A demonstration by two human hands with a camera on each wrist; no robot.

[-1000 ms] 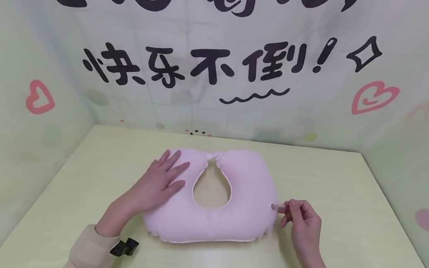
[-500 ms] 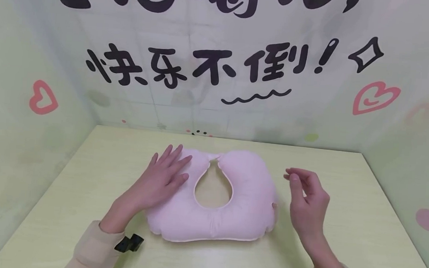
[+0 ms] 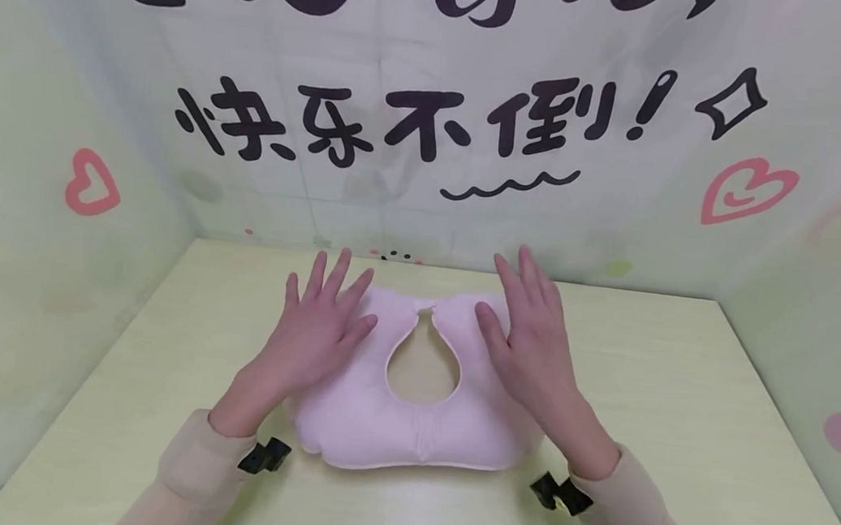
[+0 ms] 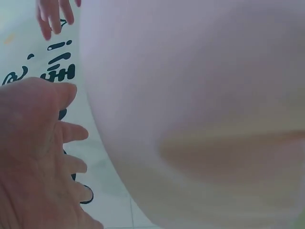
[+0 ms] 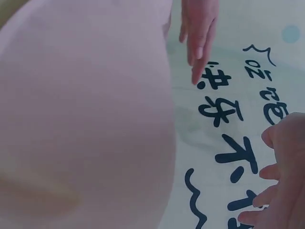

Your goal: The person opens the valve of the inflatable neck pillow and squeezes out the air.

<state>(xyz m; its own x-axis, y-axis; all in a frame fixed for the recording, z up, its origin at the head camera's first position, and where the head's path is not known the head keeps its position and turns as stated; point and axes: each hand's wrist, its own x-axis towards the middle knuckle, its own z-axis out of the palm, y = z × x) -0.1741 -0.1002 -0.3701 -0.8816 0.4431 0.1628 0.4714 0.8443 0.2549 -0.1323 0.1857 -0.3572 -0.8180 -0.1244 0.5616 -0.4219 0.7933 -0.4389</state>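
Observation:
A pink U-shaped neck pillow (image 3: 423,437) lies plump on the table, its teardrop opening in the middle and its two ends meeting at the back. My left hand (image 3: 313,332) is over its left lobe with fingers spread and straight. Over the right lobe is my right hand (image 3: 532,343), fingers extended and thumb apart. In the left wrist view, a gap shows between the left hand (image 4: 33,148) and the pillow (image 4: 200,71). The right wrist view likewise shows the right hand (image 5: 281,181) apart from the pillow surface (image 5: 95,95). Both hands hold nothing.
The pale table (image 3: 673,426) extends around the pillow on all sides. A printed backdrop (image 3: 409,221) with black lettering and pink hearts stands along the back and both sides. Black devices (image 3: 561,494) sit at both wrists.
My right hand has let go of the small tab at the pillow's right side, risen, and moved left over the right lobe. The left hand has shifted slightly up, fingers more spread.

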